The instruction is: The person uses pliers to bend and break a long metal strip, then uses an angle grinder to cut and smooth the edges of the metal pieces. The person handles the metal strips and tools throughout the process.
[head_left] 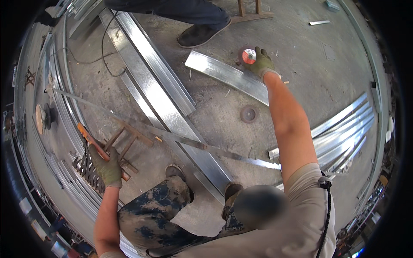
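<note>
My right hand (261, 65), in an olive work glove, is stretched far forward. It grips the right edge of a round cutting disc (248, 56) with a red label; the thumb is hard to make out. A galvanised steel channel (228, 77) lies just below that hand. My left hand (107, 168), in a matching glove, is closed around a long orange-brown tool (91, 139), whose kind I cannot make out. A low wooden stool (129, 144) stands beside it. Between the hands a long, narrow metal strip (185, 140) crosses over long metal channels (159, 96).
Another disc (248, 114) lies on the concrete floor. At the right is a fan of metal profiles (340, 133); bundled profiles (64, 172) run along the left. A dark cable (103, 51) loops at upper left. Another person's shoe (200, 36) stands ahead.
</note>
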A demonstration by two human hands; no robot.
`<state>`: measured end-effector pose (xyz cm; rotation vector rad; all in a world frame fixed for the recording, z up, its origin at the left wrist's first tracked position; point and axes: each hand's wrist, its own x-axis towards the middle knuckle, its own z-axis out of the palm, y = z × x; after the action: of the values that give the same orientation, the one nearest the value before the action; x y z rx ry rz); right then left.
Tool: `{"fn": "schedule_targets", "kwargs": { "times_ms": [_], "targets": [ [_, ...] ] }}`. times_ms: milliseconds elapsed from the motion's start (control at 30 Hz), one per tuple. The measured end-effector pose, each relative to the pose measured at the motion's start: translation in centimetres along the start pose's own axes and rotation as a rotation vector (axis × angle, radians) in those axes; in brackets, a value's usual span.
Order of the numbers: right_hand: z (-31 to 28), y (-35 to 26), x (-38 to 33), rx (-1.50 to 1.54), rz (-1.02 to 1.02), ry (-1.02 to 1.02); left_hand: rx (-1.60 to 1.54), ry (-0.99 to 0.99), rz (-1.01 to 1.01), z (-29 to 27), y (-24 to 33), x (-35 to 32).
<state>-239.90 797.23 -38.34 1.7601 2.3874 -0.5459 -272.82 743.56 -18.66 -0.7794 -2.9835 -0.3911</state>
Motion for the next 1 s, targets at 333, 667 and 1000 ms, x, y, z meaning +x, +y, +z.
{"fn": "schedule_targets", "kwargs": {
  "times_ms": [333, 667, 1000],
  "targets": [
    [-0.2, -1.9, 3.1, -0.056, -0.081, -0.171, 0.002, -0.019, -0.081, 0.0, 0.5, -1.4],
    [0.2, 2.1, 3.4, 0.015, 0.093, -0.119, -0.034, 0.040, -0.047, 0.8, -0.3, -2.0],
    [1.8, 5.2, -2.9, 0.886, 0.074, 0.346, 0.007, 0.044, -0.023, 0.7, 0.1, -1.1]
  ]
}}
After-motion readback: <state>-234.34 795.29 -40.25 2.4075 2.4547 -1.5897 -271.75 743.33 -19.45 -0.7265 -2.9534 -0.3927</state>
